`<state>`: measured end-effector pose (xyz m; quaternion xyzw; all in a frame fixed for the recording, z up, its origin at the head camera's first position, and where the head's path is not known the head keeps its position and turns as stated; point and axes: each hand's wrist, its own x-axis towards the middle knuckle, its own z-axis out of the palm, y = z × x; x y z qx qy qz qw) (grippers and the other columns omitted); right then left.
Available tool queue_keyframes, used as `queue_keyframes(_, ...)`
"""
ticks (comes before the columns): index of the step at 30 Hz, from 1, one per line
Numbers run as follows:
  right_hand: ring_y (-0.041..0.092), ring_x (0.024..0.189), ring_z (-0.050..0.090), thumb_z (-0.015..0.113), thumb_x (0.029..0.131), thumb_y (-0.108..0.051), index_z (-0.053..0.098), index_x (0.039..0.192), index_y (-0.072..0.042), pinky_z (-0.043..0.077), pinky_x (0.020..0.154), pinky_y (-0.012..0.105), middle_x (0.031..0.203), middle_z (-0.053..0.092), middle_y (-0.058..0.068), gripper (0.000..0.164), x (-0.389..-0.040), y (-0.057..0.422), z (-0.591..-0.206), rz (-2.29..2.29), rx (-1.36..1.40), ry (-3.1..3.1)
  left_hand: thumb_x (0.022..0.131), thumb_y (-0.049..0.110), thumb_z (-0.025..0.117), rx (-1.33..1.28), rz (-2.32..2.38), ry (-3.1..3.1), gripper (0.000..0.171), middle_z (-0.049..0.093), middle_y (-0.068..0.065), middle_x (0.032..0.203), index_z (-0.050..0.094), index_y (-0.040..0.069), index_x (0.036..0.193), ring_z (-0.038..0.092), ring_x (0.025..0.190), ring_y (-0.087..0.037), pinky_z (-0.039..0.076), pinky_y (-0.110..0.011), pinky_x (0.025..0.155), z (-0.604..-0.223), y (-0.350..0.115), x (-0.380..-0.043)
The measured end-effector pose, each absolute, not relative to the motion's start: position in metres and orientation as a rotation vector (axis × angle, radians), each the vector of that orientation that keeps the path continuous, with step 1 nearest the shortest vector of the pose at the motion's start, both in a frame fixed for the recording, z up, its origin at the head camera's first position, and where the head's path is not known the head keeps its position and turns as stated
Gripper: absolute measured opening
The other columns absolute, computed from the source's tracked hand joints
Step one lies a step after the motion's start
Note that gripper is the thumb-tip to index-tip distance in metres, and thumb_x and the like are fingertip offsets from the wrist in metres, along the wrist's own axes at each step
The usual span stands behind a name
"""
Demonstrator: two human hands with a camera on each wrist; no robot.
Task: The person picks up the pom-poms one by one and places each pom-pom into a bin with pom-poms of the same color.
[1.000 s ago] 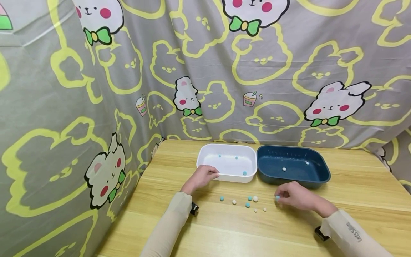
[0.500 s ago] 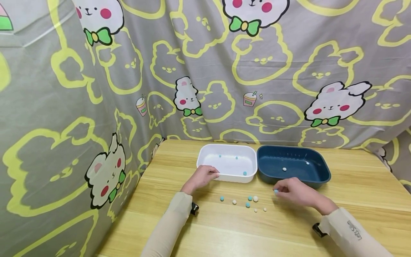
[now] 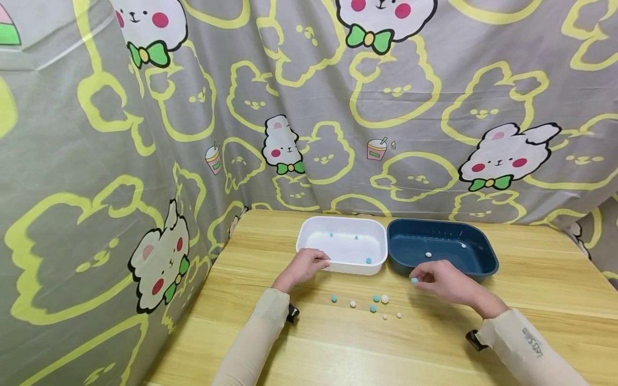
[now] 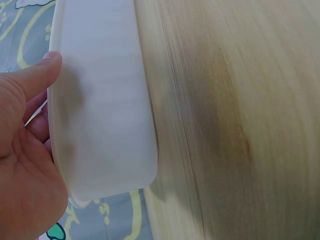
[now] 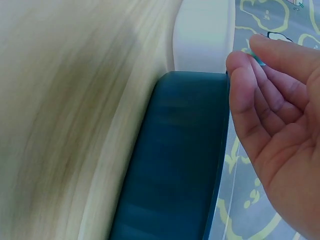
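Note:
My right hand [image 3: 449, 283] pinches a small light-blue ball [image 3: 414, 281] between thumb and fingertips, at the near left edge of the dark blue basin [image 3: 403, 267]. In the right wrist view only a sliver of that ball [image 5: 258, 59] shows behind the fingers. My left hand [image 3: 304, 265] grips the near rim of the white basin [image 3: 354, 267]; the left wrist view has the thumb [image 4: 42, 75] on that rim and the fingers behind it. Three blue balls lie inside the white basin, among them one near the front [image 3: 369, 260]. Two white balls, one centrally placed [image 3: 428, 254], lie in the dark basin.
Several loose balls lie on the wooden table [image 3: 314, 354] before the basins, among them a blue ball [image 3: 334, 298] and a larger white ball [image 3: 384, 299]. Both basins stand side by side. A patterned grey curtain [image 3: 328, 107] hangs behind and along the left.
My right hand has risen and moved slightly away from me, toward the dark basin's rim, carrying the blue ball. The left hand stays on the white basin.

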<state>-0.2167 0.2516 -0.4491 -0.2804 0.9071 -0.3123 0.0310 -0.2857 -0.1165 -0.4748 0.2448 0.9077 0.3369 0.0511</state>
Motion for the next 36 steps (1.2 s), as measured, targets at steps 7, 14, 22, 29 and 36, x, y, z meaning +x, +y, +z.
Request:
queue_keyframes(7,0.004,0.072,0.054,0.069,0.086,-0.011,0.070,0.097,-0.008,0.048,0.063,0.024,0.082,0.062,-0.009,0.011,-0.219,0.250,-0.444,-0.963,-0.849,2.829,0.093,0.024,0.062,0.736,1.012,2.770,0.014,0.067,0.010,0.088,0.073,0.016,0.093,0.060,0.083,-0.007,0.047,-0.026,0.075,-0.474,-0.116,-0.286)
queue_keyframes(14,0.005,0.072,0.054,0.069,0.087,-0.010,0.070,0.096,-0.009,0.048,0.064,0.024,0.082,0.062,-0.008,0.010,-0.223,0.248,-0.438,-0.964,-0.835,2.833,0.093,0.024,0.062,0.743,1.012,2.776,0.014,0.067,0.010,0.088,0.073,0.016,0.093,0.060,0.084,-0.007,0.048,-0.026,0.077,-0.474,-0.116,-0.285)
queue_keyframes(22,0.006,0.072,0.054,0.068,0.088,-0.014,0.070,0.095,-0.010,0.049,0.064,0.024,0.081,0.061,-0.011,0.009,-0.225,0.246,-0.433,-1.008,-0.845,2.808,0.093,0.025,0.061,0.745,1.022,2.768,0.015,0.067,0.009,0.089,0.073,0.015,0.094,0.061,0.085,-0.007,0.048,-0.026,0.077,-0.472,-0.116,-0.284)
queue_keyframes(29,0.006,0.069,0.055,0.068,0.088,-0.012,0.070,0.093,-0.009,0.049,0.061,0.024,0.078,0.062,-0.007,0.006,-0.227,0.242,-0.428,-1.034,-0.817,2.796,0.093,0.024,0.062,0.737,1.032,2.759,0.015,0.067,0.009,0.087,0.074,0.015,0.094,0.059,0.081,-0.006,0.048,-0.026,0.074,-0.472,-0.116,-0.284)
queue_keyframes(36,0.008,0.067,0.054,0.067,0.088,-0.012,0.069,0.090,-0.010,0.048,0.059,0.025,0.076,0.061,-0.005,0.003,-0.231,0.238,-0.425,-1.034,-0.776,2.793,0.093,0.024,0.062,0.730,1.045,2.754,0.014,0.067,0.009,0.087,0.073,0.016,0.092,0.059,0.079,-0.006,0.048,-0.025,0.072,-0.472,-0.115,-0.284)
